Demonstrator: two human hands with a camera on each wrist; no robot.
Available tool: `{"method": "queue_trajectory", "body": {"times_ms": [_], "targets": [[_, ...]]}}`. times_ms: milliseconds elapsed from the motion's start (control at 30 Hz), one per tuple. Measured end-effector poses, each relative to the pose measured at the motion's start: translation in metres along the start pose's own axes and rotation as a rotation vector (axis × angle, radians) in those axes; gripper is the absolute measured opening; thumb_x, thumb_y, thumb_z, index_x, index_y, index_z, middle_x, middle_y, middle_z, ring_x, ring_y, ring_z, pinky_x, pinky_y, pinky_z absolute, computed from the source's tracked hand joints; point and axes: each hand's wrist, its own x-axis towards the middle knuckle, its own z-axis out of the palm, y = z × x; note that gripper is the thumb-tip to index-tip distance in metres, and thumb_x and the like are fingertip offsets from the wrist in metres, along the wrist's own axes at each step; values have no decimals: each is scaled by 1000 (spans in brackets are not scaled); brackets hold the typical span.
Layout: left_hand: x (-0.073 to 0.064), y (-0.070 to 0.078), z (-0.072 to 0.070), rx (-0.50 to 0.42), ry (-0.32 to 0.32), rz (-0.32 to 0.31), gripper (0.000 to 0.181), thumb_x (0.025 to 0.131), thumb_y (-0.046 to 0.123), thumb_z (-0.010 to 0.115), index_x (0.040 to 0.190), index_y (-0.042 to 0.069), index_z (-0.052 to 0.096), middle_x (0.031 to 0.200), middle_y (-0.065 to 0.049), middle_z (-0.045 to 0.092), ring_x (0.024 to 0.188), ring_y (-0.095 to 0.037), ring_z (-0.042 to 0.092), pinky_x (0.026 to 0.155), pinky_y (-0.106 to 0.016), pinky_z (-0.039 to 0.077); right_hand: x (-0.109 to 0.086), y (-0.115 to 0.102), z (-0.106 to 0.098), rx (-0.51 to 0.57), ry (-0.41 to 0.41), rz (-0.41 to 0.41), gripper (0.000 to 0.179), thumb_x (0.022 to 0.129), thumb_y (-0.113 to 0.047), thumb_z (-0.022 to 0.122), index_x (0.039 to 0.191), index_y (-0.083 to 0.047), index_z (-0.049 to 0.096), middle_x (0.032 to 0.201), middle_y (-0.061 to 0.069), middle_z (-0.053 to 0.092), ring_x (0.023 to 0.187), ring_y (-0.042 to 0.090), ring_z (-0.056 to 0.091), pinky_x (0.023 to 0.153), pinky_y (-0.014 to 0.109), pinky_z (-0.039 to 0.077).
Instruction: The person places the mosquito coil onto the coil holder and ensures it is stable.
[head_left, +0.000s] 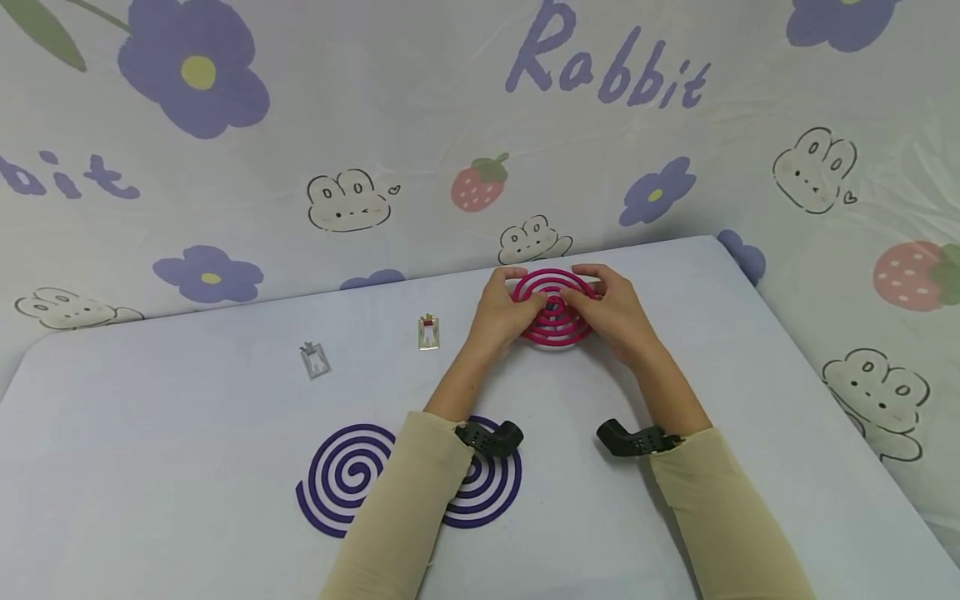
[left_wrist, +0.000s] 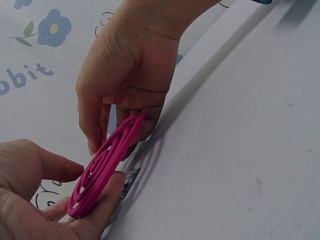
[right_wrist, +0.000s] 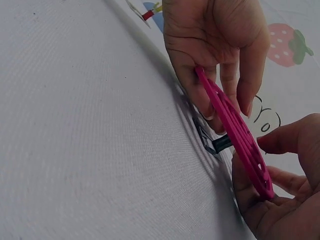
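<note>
Both hands hold a pink spiral mosquito coil [head_left: 553, 342] near the table's far edge. My left hand [head_left: 504, 310] grips its left rim and my right hand [head_left: 617, 315] its right rim, each thumb reaching over the top toward the centre. In the right wrist view, the pink coil stands tilted on edge between the hands. Close behind it is a small dark metal coil stand [right_wrist: 221, 144], whose upright part meets the coil's underside near the middle. Only a corner of this stand shows past the fingers in the left wrist view.
Two dark purple spiral coils [head_left: 352, 473] lie flat at the front, partly covered by the left sleeve [head_left: 405, 500]. Left of the hands lie a gold metal stand [head_left: 428, 333] with a red part and a silver one [head_left: 316, 360]. A patterned cloth [head_left: 420, 108] hangs behind the white table.
</note>
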Motion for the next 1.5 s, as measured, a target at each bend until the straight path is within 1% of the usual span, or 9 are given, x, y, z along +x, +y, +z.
{"method": "queue_trajectory", "body": {"times_ms": [200, 500, 733, 833, 900, 967, 1033, 1200, 1500], "targets": [[-1, 3, -2, -14, -29, 5, 51, 99, 14, 70, 146, 6, 51, 132, -24, 64, 118, -34, 70, 104, -44, 61, 0, -1, -2, -18, -1, -2, 59, 104, -30, 66, 156, -10, 49, 138, 25, 60, 121, 32, 58, 107, 43, 57], [-3, 4, -4, -19, -59, 4, 54, 99, 14, 71, 148, 6, 49, 137, -24, 62, 122, -35, 69, 104, -46, 61, -2, -3, -3, -11, -8, -1, 58, 104, -28, 65, 156, -8, 48, 140, 26, 59, 126, 36, 58, 112, 52, 55], [-1, 4, -4, -40, -43, 19, 54, 99, 12, 71, 149, 6, 50, 143, -24, 59, 127, -35, 66, 106, -46, 60, -2, -4, -5, 17, -22, -14, 59, 102, -24, 68, 156, -9, 49, 142, 27, 59, 128, 37, 59, 112, 51, 55], [0, 3, -5, -55, -23, 18, 57, 98, 12, 72, 149, 6, 50, 148, -23, 56, 130, -35, 64, 107, -47, 60, -2, -4, -5, 41, -31, -11, 61, 101, -24, 69, 157, -10, 49, 141, 26, 59, 127, 34, 59, 108, 43, 57], [0, 4, -5, -74, -13, 16, 57, 97, 13, 73, 149, 7, 50, 149, -22, 55, 129, -33, 63, 106, -47, 60, -2, -4, -5, 59, -38, -4, 62, 101, -25, 70, 157, -11, 49, 140, 25, 59, 122, 31, 59, 101, 33, 59], [0, 4, -6, -108, -15, 12, 57, 97, 14, 74, 148, 8, 51, 145, -22, 59, 124, -32, 66, 104, -45, 61, -1, -3, -6, 79, -49, 8, 63, 101, -26, 70, 158, -12, 48, 138, 24, 60, 113, 25, 60, 90, 22, 57], [0, 4, -7, -141, -19, 11, 56, 97, 15, 76, 147, 9, 53, 142, -22, 63, 122, -31, 68, 104, -44, 61, -1, -4, -6, 108, -66, 22, 64, 101, -27, 71, 158, -13, 47, 139, 23, 61, 108, 20, 61, 83, 14, 56], [0, 4, -6, -191, -29, 11, 54, 95, 16, 78, 144, 10, 56, 138, -21, 68, 124, -31, 70, 105, -44, 61, 0, -4, -7, 169, -101, 57, 63, 102, -27, 69, 159, -14, 45, 144, 21, 63, 104, 13, 66, 80, 12, 59], [3, 0, -1, -147, -6, 27, 50, 98, 13, 74, 144, 8, 57, 137, -22, 70, 124, -32, 71, 106, -43, 60, 1, -3, -3, 164, -94, 94, 62, 102, -23, 68, 159, -13, 44, 143, 22, 61, 112, 21, 61, 79, 11, 56]]}}
